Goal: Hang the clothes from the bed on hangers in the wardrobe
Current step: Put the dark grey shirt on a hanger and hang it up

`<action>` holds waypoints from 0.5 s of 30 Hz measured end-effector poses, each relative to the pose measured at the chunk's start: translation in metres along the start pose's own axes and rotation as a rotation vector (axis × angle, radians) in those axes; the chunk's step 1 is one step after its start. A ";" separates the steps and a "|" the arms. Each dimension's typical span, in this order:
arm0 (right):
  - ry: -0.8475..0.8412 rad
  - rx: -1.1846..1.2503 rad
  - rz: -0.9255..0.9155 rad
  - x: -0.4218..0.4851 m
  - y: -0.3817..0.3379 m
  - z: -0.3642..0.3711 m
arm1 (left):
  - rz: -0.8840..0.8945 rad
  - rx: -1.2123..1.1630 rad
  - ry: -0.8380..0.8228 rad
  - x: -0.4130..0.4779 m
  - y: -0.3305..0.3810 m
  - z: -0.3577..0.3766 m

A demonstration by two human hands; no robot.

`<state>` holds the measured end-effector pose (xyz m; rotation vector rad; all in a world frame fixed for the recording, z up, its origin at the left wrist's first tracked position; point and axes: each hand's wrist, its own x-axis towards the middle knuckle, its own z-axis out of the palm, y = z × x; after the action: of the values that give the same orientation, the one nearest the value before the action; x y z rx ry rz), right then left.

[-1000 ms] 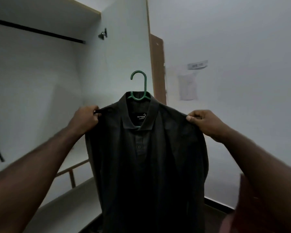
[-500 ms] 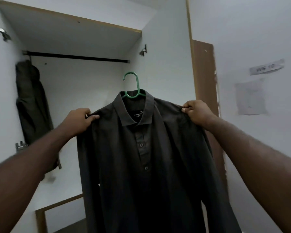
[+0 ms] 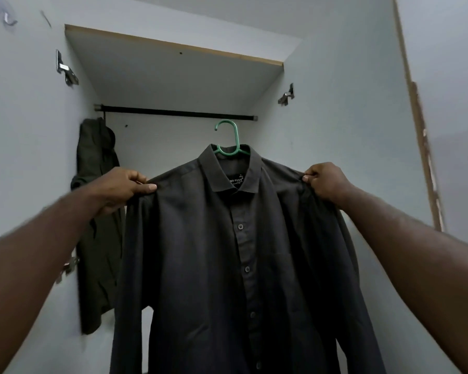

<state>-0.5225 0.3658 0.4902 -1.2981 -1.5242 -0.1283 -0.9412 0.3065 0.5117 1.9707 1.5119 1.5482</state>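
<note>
A dark grey shirt hangs buttoned on a green hanger in front of the open wardrobe. The left hand pinches the shirt's shoulder seam on its side, thumb lying along the top of the fabric and fingers curled beneath. The right hand pinches the opposite shoulder the same way, fingers bunched around a fold of cloth. The hanger's hook sits just below the black rail, near the rail's right end, with a visible gap between them. At the rail's left end, against the wardrobe's left wall, 1 olive green garment already hangs. Metal hinges are fixed to both side walls near the top shelf.
</note>
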 end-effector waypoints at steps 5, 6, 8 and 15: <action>0.063 0.031 -0.044 0.059 -0.015 0.042 | 0.059 0.139 0.179 0.076 -0.021 -0.011; 0.076 0.047 -0.049 0.068 -0.017 0.049 | 0.086 0.198 0.223 0.087 -0.023 -0.010; 0.097 0.079 -0.054 0.090 -0.020 0.065 | 0.122 0.296 0.295 0.111 -0.030 -0.009; 0.211 0.178 -0.040 0.171 -0.011 0.127 | 0.176 0.415 0.456 0.178 -0.041 0.010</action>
<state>-0.5810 0.5541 0.5711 -1.0785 -1.3495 -0.1467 -0.9711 0.4716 0.5853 2.1050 2.0208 1.9953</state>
